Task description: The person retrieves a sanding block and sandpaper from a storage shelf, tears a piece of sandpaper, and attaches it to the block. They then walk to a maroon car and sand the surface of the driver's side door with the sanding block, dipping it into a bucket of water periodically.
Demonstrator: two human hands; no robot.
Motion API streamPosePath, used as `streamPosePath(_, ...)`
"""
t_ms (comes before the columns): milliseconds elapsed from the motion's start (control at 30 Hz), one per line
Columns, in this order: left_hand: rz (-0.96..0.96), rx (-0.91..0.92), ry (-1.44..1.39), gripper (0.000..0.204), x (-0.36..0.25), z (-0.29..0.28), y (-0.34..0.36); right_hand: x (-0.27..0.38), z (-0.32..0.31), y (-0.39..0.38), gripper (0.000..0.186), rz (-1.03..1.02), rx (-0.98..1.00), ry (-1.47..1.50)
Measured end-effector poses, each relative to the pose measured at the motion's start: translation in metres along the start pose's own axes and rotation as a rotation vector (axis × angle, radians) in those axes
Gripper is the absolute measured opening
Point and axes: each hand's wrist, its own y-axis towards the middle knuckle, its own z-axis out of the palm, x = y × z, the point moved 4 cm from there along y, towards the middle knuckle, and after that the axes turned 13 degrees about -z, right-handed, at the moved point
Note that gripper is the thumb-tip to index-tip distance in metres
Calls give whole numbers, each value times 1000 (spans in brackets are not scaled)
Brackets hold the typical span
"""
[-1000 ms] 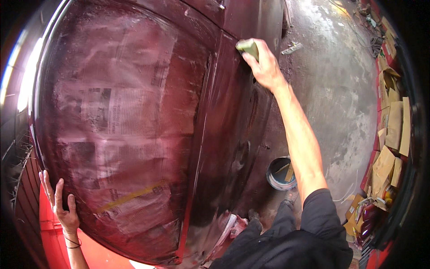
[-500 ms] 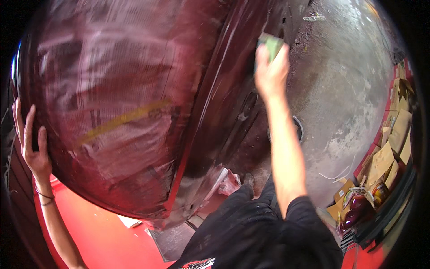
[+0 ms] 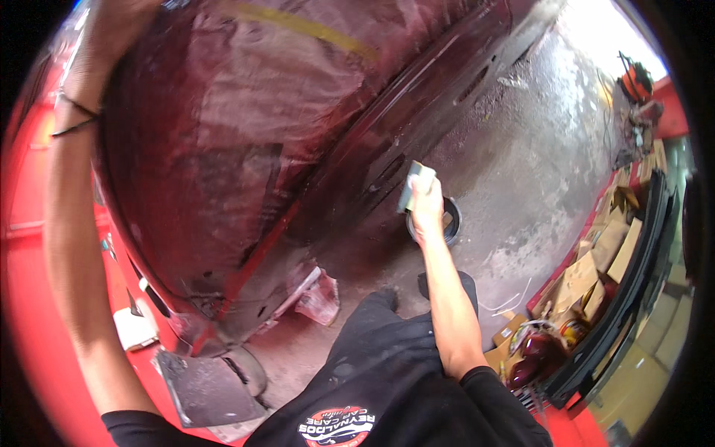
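Note:
My right hand (image 3: 427, 211) is closed round a flat grey-green sanding block (image 3: 417, 186), held in front of the car's side and above a dark round bucket (image 3: 456, 227). A pale piece lies inside the bucket. The maroon car body (image 3: 350, 160) is dusty and dull, and wrinkled masking sheet (image 3: 261, 82) with a yellow stripe covers the area beside it. Up at the far left, my left hand (image 3: 123, 26) reaches over the curved edge of the covered part. Its fingers are dark and cut off by the top of the picture, so their grip is hidden.
Grey concrete floor (image 3: 514, 171) stretches along the car. Torn cardboard (image 3: 588, 261) and long black trim strips (image 3: 622, 290) line the right side. A dark flat panel (image 3: 205, 391) lies near my lower left. An orange-and-black machine (image 3: 635, 80) stands far right.
My right hand has drawn back from the car's side toward me with the sanding block, over the bucket. The view has shifted, and my left arm now reaches farther up the picture.

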Motion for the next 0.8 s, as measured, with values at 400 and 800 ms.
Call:
streamPosePath(400, -1054, -160, 112, 56, -145, 144, -414, -196, -195, -28, 39, 831, 494, -91)
streamPosePath(800, -934, -456, 765, 57, -98, 210, -481, -405, -149, 52, 84, -79, 1433, -1068)
